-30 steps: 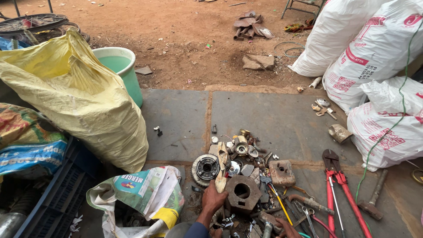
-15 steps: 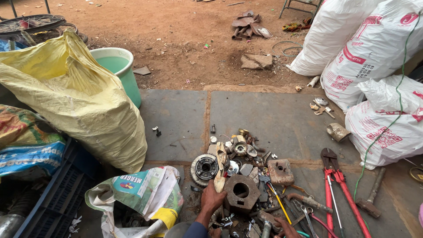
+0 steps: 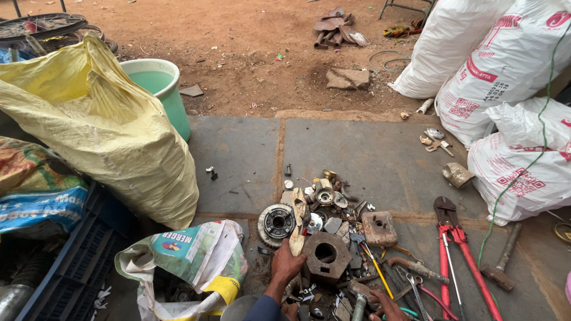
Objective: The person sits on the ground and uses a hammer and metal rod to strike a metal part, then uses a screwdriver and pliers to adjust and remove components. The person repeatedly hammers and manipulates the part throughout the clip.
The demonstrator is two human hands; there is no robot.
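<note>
Rusty scrap heap (image 3: 333, 226) on stone floor, sorting in hand. Left hand (image 3: 286, 266) beside hex block (image 3: 325, 254), grip hidden; right hand (image 3: 388, 307) likewise. Next: firm hold, heavy piece.

Single view, worn on the head, looking steeply down and forward from a standing or stooping height over a stone slab floor (image 3: 244, 154). Close at the bottom edge: left hand (image 3: 286, 266) and right hand (image 3: 389, 309), cut off at the frame's lower border, amid a scrap metal pile (image 3: 333, 238). Farther up the frame, bare red dirt ground (image 3: 256, 53) receding to the top edge. Wide lens, taking in a yellow sack (image 3: 101, 131) at left and white sacks (image 3: 505, 77) at right. No second view to share ground with
</note>
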